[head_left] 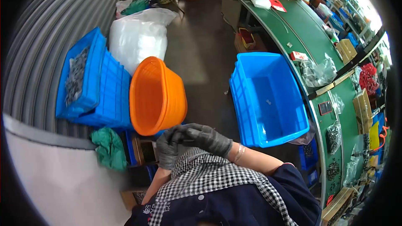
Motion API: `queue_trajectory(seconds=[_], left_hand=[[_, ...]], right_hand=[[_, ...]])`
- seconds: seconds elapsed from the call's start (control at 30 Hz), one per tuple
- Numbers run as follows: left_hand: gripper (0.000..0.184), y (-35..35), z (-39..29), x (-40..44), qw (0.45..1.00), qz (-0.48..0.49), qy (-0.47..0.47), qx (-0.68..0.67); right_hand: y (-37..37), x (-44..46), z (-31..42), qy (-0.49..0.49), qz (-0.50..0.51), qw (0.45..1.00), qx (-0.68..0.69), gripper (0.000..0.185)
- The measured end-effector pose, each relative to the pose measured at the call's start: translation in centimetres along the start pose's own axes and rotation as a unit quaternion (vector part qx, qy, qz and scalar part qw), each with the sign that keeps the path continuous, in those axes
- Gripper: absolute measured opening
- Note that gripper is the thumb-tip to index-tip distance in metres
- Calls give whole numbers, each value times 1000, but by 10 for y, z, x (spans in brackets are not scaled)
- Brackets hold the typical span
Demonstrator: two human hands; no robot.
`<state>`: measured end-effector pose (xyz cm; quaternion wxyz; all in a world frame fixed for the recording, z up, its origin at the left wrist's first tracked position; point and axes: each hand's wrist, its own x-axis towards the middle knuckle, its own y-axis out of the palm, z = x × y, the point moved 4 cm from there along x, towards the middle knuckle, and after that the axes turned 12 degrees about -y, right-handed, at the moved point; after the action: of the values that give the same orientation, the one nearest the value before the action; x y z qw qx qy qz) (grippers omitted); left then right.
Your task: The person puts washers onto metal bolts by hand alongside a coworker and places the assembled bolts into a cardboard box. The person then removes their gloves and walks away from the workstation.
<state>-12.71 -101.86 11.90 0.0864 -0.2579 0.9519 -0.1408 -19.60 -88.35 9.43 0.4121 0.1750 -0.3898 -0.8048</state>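
Note:
Both hands wear dark grey gloves and meet in front of the checkered apron. My left hand is closed, its fingertips bent against those of the other hand. My right hand reaches across from the right with its fingers curled together. Whatever lies between the fingertips is too small or hidden to make out. Just beyond the hands stands a stack of orange tubs. To the right is a large blue bin with a tiny pale piece inside.
Blue crates with grey parts stand at the left beside a white plastic sack. A green bag lies below them. Along the right runs a green conveyor table bearing bags, cartons and a phone.

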Motion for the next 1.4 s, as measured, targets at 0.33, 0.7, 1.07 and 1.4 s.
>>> queue_trajectory(seconds=[0.33,0.7,1.07,1.4], left_hand=[[17,163,-94,257,944,326,33,37],[17,271,-109,465,913,377,59,144],[15,400,-138,593,775,609,-127,114],[11,508,-162,637,661,732,26,166]], right_hand=[[-116,102,169,-184,-172,808,-532,40],[-246,237,268,-238,-202,928,202,50],[-302,292,349,-350,-404,838,112,62],[-306,330,348,-540,-568,621,-7,52]])
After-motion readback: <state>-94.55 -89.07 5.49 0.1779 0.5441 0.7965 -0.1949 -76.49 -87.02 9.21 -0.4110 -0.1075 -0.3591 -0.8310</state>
